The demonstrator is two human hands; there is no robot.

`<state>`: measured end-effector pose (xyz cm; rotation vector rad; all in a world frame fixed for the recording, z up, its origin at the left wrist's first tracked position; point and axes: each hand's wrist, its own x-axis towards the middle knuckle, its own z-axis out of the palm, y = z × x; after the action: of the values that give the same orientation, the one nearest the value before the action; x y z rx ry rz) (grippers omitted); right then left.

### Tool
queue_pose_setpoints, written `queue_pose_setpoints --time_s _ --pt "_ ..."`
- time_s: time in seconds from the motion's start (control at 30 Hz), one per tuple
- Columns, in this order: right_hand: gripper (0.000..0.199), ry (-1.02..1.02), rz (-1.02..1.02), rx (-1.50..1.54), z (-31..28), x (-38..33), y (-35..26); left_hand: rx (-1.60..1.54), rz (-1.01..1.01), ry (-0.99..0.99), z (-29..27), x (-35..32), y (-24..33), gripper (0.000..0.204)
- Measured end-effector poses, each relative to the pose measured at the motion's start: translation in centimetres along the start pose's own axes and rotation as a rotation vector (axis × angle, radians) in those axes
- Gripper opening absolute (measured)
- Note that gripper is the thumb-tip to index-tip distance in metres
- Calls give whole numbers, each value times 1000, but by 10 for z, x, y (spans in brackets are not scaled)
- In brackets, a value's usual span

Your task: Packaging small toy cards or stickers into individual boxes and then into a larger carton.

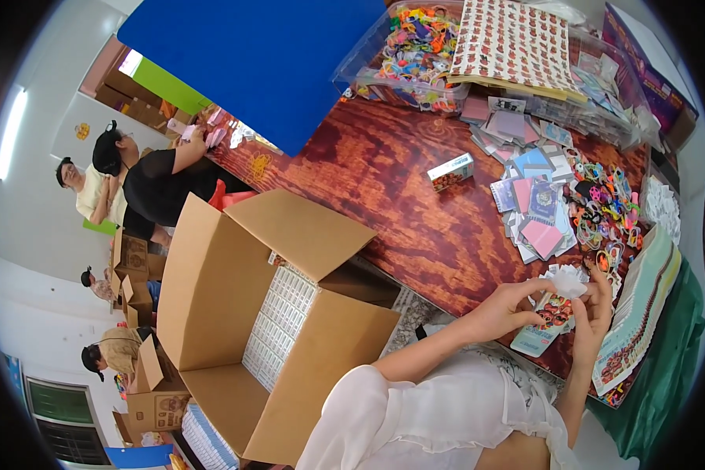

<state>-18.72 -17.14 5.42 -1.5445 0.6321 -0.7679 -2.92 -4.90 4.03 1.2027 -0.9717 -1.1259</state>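
Note:
Above the table's near right edge, both my hands are closed round a small printed carton (pixel 556 312) with a teal end and a crumpled white bundle (pixel 565 280) at its top. My left hand (pixel 517 304) grips the carton from the left, its thumb low on the printed face. My right hand (pixel 595 309) comes in from the right, fingers bent against the white bundle; the exact contact is partly hidden. Beyond my hands lie a pile of small cards and notebooks (pixel 536 207) and a heap of colourful plastic trinkets (pixel 603 200).
A row of flat teal cartons (pixel 638 309) stands to my right beside a green bag (pixel 666 352). One closed small box (pixel 450 172) sits on the table (pixel 415 211). An open cardboard box (pixel 211 290) holds rows of small boxes. Tubs (pixel 384 74) stand far back; co-workers (pixel 153 176) are left.

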Motion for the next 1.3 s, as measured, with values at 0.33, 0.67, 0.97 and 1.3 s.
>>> queue_pose_setpoints --time_s 0.33,0.67,0.97,1.3 --pt "6 -107 72 -49 -4 -4 24 242 -125 -15 2 -4 -1 61" --pt "5 -139 114 1 -7 5 30 233 19 77 -2 -13 -3 72" --pt "9 -263 -78 -111 -1 2 29 268 -15 26 -9 -24 -1 68" --pt "3 52 -81 142 24 -15 43 152 -67 41 -14 -21 6 68"
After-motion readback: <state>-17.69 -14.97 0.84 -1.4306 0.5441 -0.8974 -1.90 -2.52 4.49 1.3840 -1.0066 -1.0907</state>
